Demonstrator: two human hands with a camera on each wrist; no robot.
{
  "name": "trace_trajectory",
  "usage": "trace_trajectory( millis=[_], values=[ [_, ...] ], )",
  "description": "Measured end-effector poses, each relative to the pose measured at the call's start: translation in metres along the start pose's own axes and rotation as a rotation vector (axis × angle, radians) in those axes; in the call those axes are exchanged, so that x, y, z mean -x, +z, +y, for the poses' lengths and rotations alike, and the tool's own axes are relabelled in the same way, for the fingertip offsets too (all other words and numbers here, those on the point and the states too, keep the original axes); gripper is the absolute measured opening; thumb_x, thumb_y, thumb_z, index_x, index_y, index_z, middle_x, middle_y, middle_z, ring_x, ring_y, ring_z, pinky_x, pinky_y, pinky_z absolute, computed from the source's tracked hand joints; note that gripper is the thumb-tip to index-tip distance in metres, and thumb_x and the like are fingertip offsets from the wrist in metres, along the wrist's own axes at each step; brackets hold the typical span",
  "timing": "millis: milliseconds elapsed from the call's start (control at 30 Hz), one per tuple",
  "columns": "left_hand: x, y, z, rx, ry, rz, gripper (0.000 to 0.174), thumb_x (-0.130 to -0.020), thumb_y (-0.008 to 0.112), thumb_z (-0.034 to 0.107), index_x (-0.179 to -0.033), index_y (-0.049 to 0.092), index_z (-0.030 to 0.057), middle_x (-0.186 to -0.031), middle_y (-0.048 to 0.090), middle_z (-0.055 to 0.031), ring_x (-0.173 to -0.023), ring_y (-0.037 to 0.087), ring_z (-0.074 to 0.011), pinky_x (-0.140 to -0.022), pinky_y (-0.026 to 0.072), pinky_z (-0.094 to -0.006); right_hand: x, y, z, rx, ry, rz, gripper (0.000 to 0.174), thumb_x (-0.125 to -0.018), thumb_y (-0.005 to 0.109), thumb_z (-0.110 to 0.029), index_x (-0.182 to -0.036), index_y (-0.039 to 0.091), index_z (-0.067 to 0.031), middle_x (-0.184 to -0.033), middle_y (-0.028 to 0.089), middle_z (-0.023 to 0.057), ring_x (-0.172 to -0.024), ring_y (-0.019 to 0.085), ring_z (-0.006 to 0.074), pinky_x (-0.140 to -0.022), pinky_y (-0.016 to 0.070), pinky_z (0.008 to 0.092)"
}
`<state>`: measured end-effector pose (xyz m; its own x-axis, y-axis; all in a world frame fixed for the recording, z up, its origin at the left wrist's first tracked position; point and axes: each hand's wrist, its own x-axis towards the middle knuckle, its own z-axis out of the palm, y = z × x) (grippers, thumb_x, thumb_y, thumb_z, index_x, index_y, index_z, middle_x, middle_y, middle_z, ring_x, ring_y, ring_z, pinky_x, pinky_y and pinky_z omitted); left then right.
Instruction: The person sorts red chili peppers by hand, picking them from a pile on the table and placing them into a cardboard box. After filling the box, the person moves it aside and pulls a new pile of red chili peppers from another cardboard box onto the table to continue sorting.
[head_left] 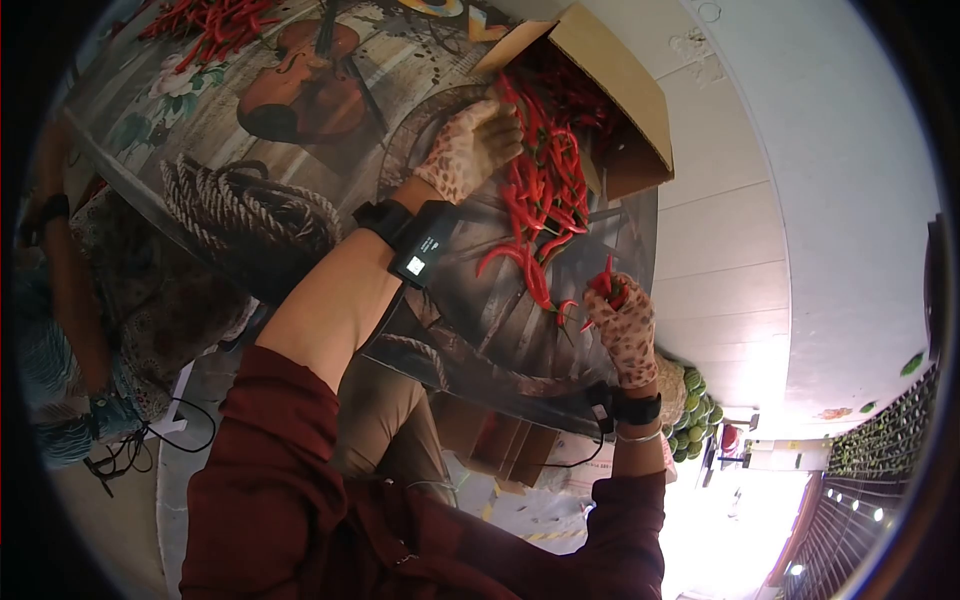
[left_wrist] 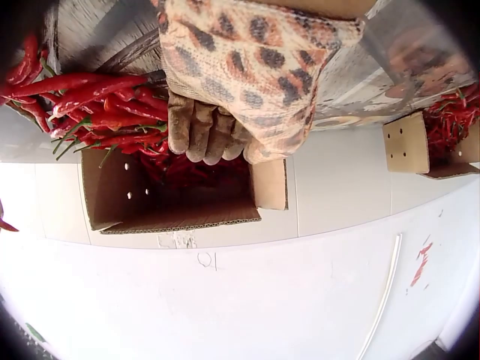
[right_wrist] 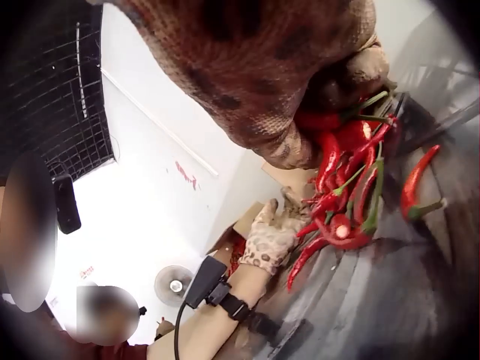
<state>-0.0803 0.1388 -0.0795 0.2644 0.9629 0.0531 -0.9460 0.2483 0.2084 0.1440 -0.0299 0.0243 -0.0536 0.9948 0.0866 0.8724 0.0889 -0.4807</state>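
Both hands wear spotted gloves. The left hand is beside a pile of red chili peppers, its fingers slightly bent with nothing visible in them. Behind it lies an open cardboard box on its side, with more peppers inside and the pile running out of its mouth. At the near end of the pile, the right hand grips some red chilies with green stems. One loose chili lies near it in the right wrist view.
The tabletop has a printed violin and rope pattern. Another heap of chilies is at the far left, and a second box stands beyond. A person's arm shows at left. Round green produce is stacked at right.
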Motion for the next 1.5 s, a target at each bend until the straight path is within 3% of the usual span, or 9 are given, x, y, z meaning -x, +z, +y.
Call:
trace_trajectory(
  millis=[200,267,533,1000,1033,1167,1267,1333,1500],
  values=[
    [-0.004,-0.004,-0.001,0.031,-0.019,-0.054,0.023,-0.091,0.053,0.023,-0.104,0.057,0.0039,-0.098,0.062,-0.0091,-0.083,0.061,-0.0219,-0.078,0.0533,-0.0362,-0.011,0.020,-0.011,0.146,-0.172,-0.104,0.024,-0.077,0.066,-0.020,-0.093,0.063,-0.0020,-0.098,0.063,0.0144,-0.083,0.062,0.0296,-0.072,0.0481,0.0343],
    [-0.003,-0.003,0.000,0.030,-0.009,-0.056,0.023,-0.091,0.053,0.023,-0.104,0.058,0.0040,-0.098,0.062,-0.0093,-0.083,0.061,-0.0221,-0.078,0.0534,-0.0364,-0.014,0.031,0.004,0.300,-0.521,-0.083,0.031,-0.074,0.067,-0.021,-0.101,0.062,-0.0056,-0.107,0.058,0.0131,-0.091,0.059,0.0320,-0.077,0.0475,0.0371],
    [-0.005,-0.002,-0.002,0.020,-0.006,-0.015,0.024,-0.089,0.056,0.025,-0.101,0.058,0.0032,-0.089,0.061,-0.0080,-0.081,0.061,-0.0212,-0.075,0.0526,-0.0344,-0.022,0.025,-0.011,0.366,-0.498,-0.093,0.030,-0.075,0.067,-0.020,-0.101,0.061,-0.0048,-0.102,0.060,0.0128,-0.087,0.060,0.0306,-0.075,0.0480,0.0361],
    [0.000,-0.003,0.000,0.034,0.006,-0.053,0.024,-0.090,0.055,0.023,-0.102,0.057,0.0026,-0.096,0.061,-0.0099,-0.084,0.061,-0.0223,-0.079,0.0526,-0.0359,-0.025,-0.002,-0.035,0.469,-0.464,-0.118,0.030,-0.076,0.068,-0.017,-0.101,0.061,-0.0031,-0.091,0.062,0.0124,-0.081,0.061,0.0278,-0.072,0.0491,0.0340],
    [-0.002,-0.005,0.000,0.041,-0.004,-0.078,0.023,-0.091,0.054,0.022,-0.103,0.057,0.0030,-0.099,0.061,-0.0102,-0.085,0.061,-0.0224,-0.081,0.0528,-0.0370,-0.023,-0.010,-0.041,0.221,-0.076,-0.162,0.030,-0.076,0.069,-0.018,-0.101,0.061,-0.0048,-0.091,0.062,0.0117,-0.079,0.062,0.0277,-0.070,0.0495,0.0337],
    [-0.004,-0.005,-0.001,0.060,-0.006,-0.051,0.023,-0.091,0.054,0.021,-0.104,0.057,0.0027,-0.100,0.062,-0.0104,-0.084,0.061,-0.0225,-0.079,0.0532,-0.0368,-0.007,-0.006,-0.014,0.211,-0.163,-0.099,0.030,-0.076,0.068,-0.018,-0.102,0.061,-0.0053,-0.090,0.063,0.0110,-0.078,0.062,0.0271,-0.069,0.0499,0.0333],
    [-0.001,-0.003,0.001,0.044,-0.006,-0.051,0.023,-0.091,0.054,0.021,-0.104,0.057,0.0026,-0.100,0.062,-0.0103,-0.083,0.061,-0.0226,-0.079,0.0533,-0.0366,-0.005,0.001,0.008,0.158,-0.135,-0.258,0.030,-0.075,0.068,-0.017,-0.102,0.061,-0.0058,-0.091,0.062,0.0111,-0.082,0.062,0.0275,-0.071,0.0497,0.0343],
    [0.000,-0.001,0.000,0.057,-0.009,-0.053,0.024,-0.091,0.053,0.021,-0.105,0.057,0.0023,-0.100,0.063,-0.0103,-0.083,0.062,-0.0227,-0.080,0.0529,-0.0371,-0.006,0.000,0.010,0.413,-0.349,-0.269,0.031,-0.073,0.068,-0.016,-0.102,0.060,-0.0062,-0.094,0.061,0.0122,-0.085,0.060,0.0290,-0.073,0.0495,0.0356],
    [-0.004,-0.002,-0.001,0.014,-0.002,-0.033,0.025,-0.092,0.051,0.022,-0.106,0.057,0.0024,-0.100,0.063,-0.0111,-0.085,0.062,-0.0230,-0.081,0.0525,-0.0376,-0.002,0.000,0.016,0.456,-0.314,-0.312,0.032,-0.072,0.068,-0.016,-0.102,0.061,-0.0065,-0.095,0.060,0.0128,-0.088,0.059,0.0305,-0.075,0.0495,0.0364]
  ],
)
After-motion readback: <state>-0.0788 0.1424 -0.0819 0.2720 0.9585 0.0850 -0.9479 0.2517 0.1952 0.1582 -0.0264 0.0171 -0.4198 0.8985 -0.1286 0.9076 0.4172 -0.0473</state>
